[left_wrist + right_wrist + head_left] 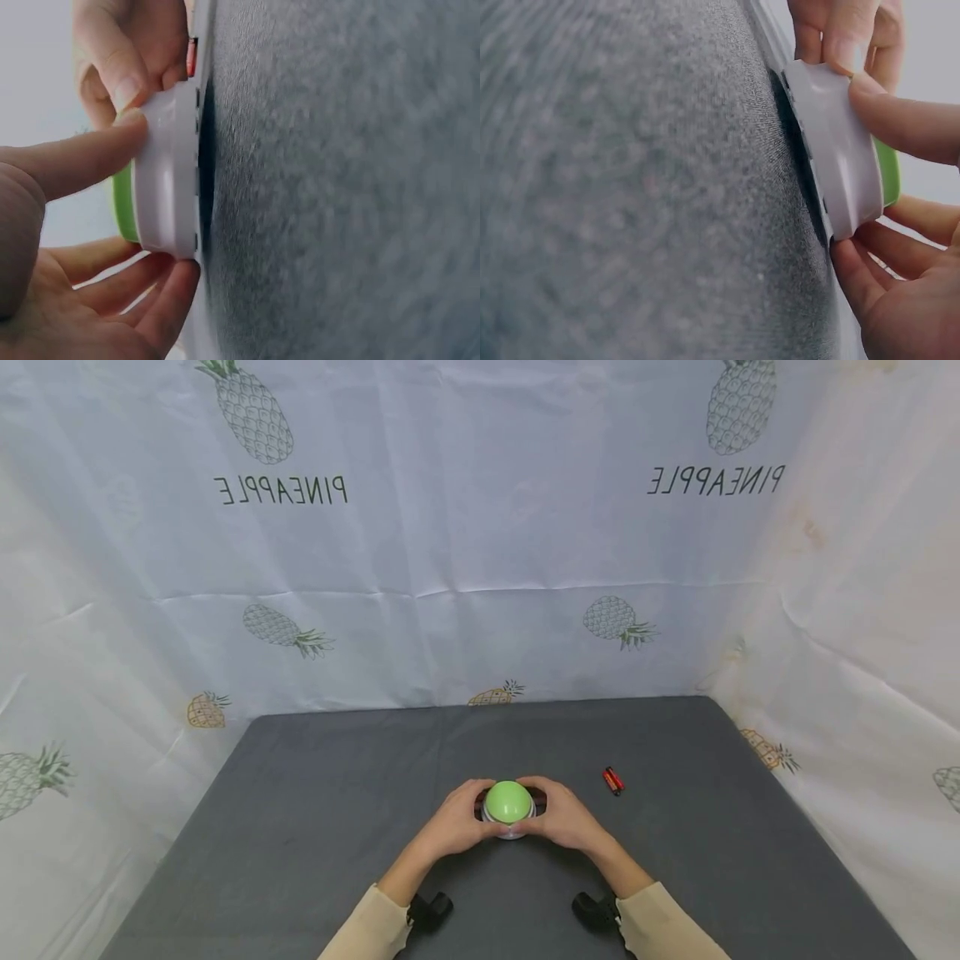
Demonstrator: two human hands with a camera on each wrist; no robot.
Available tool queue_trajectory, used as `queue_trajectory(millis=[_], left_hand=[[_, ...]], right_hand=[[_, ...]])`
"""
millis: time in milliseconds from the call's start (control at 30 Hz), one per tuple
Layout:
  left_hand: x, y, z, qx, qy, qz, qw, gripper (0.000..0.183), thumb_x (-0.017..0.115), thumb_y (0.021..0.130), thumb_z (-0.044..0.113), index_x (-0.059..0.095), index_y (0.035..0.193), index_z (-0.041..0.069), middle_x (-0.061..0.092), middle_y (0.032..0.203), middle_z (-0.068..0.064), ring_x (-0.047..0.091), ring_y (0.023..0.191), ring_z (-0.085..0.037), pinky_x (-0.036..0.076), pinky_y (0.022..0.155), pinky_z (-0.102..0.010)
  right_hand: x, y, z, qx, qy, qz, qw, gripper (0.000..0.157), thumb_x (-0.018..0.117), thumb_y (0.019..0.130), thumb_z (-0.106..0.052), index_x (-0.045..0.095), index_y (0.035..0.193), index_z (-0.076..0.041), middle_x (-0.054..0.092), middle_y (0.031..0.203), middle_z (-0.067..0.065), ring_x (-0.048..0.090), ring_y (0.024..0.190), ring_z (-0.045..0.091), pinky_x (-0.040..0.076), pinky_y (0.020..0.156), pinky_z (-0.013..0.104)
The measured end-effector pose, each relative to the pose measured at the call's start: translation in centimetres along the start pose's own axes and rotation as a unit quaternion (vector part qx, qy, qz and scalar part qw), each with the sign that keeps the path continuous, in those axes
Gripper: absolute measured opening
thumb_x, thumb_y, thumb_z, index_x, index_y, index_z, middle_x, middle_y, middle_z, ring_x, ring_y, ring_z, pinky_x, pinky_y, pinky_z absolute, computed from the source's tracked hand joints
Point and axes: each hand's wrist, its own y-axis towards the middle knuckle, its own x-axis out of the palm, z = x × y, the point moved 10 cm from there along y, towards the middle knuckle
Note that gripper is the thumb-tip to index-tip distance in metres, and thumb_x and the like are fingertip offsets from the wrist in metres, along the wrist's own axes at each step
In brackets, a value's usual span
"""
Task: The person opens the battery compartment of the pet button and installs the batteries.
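Observation:
A round push button (508, 802) with a glossy green dome and a white base is held near the middle of the table. My left hand (453, 821) grips it from the left, thumb on the near side and fingers round the far side. From the right, my right hand (566, 818) holds it the same way, the two thumbs meeting at the front. In the left wrist view the white base (166, 172) is close over the grey cloth, with a dark shadow under its edge. The right wrist view shows fingertips (849, 262) at the base's lower rim.
Red-and-black batteries (613, 781) lie to the right of the hands, farther back. The dark grey tabletop (337, 802) is bordered at the back and sides by white pineapple-print curtains (450, 527). Black wrist cameras hang below both forearms.

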Motion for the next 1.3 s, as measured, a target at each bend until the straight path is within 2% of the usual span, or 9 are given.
queue_trajectory(millis=[167,500,733,1033,1300], left_hand=[[-0.8,0.3,0.2,0.002,-0.018,0.006,0.9998,0.067,0.083,0.086,0.028,0.054,0.140,0.001,0.058,0.127,-0.013,0.062,0.110,-0.029,0.052,0.089,-0.044],[-2.3,0.7,0.8,0.008,-0.066,0.017,0.9976,0.069,0.081,0.088,0.032,0.052,0.142,0.002,0.055,0.137,-0.016,0.059,0.121,-0.033,0.051,0.095,-0.049],[-3.8,0.3,1.8,0.009,-0.095,0.035,0.9948,0.067,0.082,0.087,0.035,0.054,0.142,0.008,0.056,0.136,-0.009,0.057,0.124,-0.028,0.047,0.101,-0.048],[-5.3,0.3,3.6,0.054,-0.134,0.067,0.9873,0.063,0.080,0.090,0.026,0.053,0.145,0.011,0.055,0.140,-0.006,0.053,0.129,-0.025,0.040,0.109,-0.049],[-5.7,-0.3,5.5,0.109,-0.142,0.055,0.9823,0.075,0.083,0.087,0.021,0.046,0.151,0.012,0.050,0.148,-0.004,0.049,0.135,-0.025,0.036,0.113,-0.045]], right_hand=[[-0.4,0.3,-0.6,-0.012,0.007,0.012,1.000,0.070,0.088,0.081,-0.026,0.057,0.139,0.000,0.059,0.134,0.017,0.062,0.110,0.031,0.052,0.088,0.048],[-1.8,0.6,-2.1,-0.018,0.018,0.023,0.999,0.069,0.086,0.082,-0.032,0.058,0.140,-0.005,0.060,0.131,0.011,0.062,0.106,0.024,0.053,0.084,0.040],[-2.7,0.7,-4.0,-0.055,0.035,0.026,0.998,0.066,0.084,0.085,-0.030,0.058,0.140,-0.004,0.060,0.131,0.013,0.062,0.110,0.027,0.051,0.093,0.049],[-4.9,0.5,-6.4,-0.078,0.077,0.044,0.993,0.062,0.084,0.086,-0.024,0.059,0.140,-0.007,0.060,0.135,0.011,0.061,0.117,0.030,0.045,0.100,0.058],[-6.2,0.0,-8.0,-0.098,0.091,0.049,0.990,0.058,0.083,0.086,-0.019,0.061,0.138,-0.006,0.062,0.131,0.011,0.062,0.117,0.030,0.047,0.100,0.055]])
